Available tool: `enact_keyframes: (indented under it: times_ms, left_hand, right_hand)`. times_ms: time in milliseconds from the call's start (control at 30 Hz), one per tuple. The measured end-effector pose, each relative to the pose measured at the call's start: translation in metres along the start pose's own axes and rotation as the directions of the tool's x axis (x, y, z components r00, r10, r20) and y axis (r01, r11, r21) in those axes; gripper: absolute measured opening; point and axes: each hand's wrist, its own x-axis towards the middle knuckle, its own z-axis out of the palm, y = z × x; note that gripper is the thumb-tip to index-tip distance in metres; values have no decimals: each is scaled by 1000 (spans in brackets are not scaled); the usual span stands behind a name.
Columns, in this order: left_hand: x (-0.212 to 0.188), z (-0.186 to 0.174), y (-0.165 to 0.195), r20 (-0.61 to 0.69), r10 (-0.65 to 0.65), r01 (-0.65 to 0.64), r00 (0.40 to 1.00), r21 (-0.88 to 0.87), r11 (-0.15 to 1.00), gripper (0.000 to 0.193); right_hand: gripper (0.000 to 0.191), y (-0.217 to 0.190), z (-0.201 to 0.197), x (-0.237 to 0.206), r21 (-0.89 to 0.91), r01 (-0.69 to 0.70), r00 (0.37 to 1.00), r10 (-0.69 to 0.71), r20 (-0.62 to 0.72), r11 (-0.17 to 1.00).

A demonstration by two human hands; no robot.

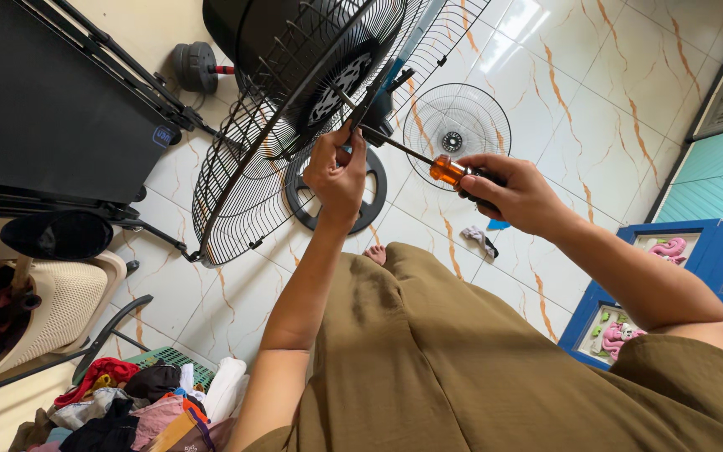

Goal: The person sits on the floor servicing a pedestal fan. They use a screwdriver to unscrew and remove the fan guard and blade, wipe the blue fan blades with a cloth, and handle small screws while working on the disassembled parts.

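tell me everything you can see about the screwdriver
The screwdriver with a translucent orange and black handle has a thin, dark metal shaft. The right hand wraps the black end of the handle, leaving the orange part showing. It lies tilted, its shaft running up-left toward the back of the black wire fan guard, where the left hand pinches near the tip. The tip itself is hidden.

Black wire-metal fan guard; clear orange plastic screwdriver handle, steel shaft; glossy marbled floor tiles
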Motion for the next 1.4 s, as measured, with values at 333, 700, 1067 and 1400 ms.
enact_keyframes:
  times_ms: [333, 700, 1067, 1400]
  left_hand:
    - [-1, -5, 2, 72, -62, 76, 995, -216, 974, 16]
    - [-16, -21, 14, 67, 80, -72, 995, -116, 991, 38]
    - [-134, -35, 12, 622, -287, 421, 729, -75, 904, 24]
    - [-213, 35, -31, 852, -512, 890, 106, 148, 431, 28]
  right_hand:
    - [38, 35, 19, 1, 162, 89, 996, -91, 2, 983]
    - [35, 114, 30, -51, 819, 42, 998, -70, -3, 572]
    - [18, 240, 88, -51, 858, 103, 932, 254, -260, 503]
    - [27, 321, 40, -57, 933, 312, 847, 392, -359, 181]
